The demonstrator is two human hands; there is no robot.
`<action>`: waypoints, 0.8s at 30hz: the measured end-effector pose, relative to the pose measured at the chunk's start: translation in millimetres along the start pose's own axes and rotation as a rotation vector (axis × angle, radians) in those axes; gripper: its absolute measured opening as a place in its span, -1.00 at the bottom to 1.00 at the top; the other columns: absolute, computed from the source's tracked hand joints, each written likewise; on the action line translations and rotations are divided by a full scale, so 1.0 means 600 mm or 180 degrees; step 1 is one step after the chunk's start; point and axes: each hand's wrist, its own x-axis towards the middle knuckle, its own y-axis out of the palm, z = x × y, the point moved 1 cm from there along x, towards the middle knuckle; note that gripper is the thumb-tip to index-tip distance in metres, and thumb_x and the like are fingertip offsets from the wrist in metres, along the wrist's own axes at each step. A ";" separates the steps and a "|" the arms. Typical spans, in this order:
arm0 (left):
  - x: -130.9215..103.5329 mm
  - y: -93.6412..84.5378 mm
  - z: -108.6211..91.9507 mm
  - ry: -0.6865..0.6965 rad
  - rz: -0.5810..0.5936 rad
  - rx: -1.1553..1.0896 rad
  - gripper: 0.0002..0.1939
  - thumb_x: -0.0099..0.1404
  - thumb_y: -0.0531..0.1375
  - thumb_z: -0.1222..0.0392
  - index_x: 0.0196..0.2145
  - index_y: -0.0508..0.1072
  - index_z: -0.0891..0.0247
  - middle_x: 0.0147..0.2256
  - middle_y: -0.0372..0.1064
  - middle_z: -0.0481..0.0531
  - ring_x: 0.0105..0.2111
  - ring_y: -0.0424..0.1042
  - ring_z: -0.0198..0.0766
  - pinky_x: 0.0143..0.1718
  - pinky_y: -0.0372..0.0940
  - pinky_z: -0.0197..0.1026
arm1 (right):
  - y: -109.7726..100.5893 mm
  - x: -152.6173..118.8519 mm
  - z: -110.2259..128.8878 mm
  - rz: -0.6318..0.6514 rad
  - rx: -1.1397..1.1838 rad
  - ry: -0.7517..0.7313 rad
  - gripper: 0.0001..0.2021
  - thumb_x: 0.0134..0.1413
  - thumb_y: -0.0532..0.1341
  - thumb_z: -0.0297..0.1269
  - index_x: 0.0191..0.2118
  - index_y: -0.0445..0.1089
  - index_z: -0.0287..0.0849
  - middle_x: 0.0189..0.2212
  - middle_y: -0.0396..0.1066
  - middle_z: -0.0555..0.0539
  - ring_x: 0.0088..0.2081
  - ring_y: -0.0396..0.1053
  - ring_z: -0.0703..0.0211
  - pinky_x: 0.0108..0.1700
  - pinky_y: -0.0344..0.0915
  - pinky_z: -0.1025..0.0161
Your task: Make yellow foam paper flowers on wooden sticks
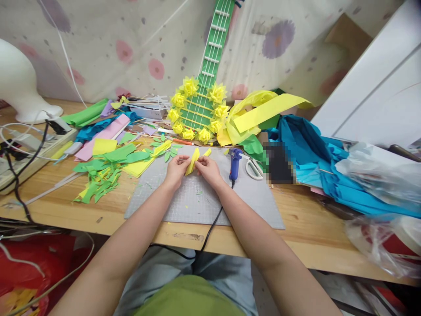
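While the left hand and the right hand are pinching a yellow paper strip between them, it is hovering over the back half of the cutting mat. Another yellow end is poking out behind the right fingers; whether it is forming part of the same strip, I cannot tell. Such thin paper is probably calling for a light grip, since hard pulling would be risking a tear. Near the mat's back right corner, a blue glue gun is lying beside white-handled scissors. Its cord is running under the right forearm and over the bench's front edge, so that arm should be moving carefully. Green scraps are lying off the mat's left edge.
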 end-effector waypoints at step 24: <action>0.001 -0.012 -0.004 -0.0379 0.0354 -0.0015 -0.76 -0.09 0.31 0.20 -0.43 0.46 0.40 -0.52 0.43 0.07 -0.59 0.40 -0.33 -0.43 0.32 -0.23 | 0.001 -0.001 -0.005 0.0565 0.0071 -0.0053 -0.88 -0.15 0.13 -0.25 -0.54 0.21 -0.16 -0.66 0.33 0.09 -0.68 0.16 0.41 -0.61 0.12 0.42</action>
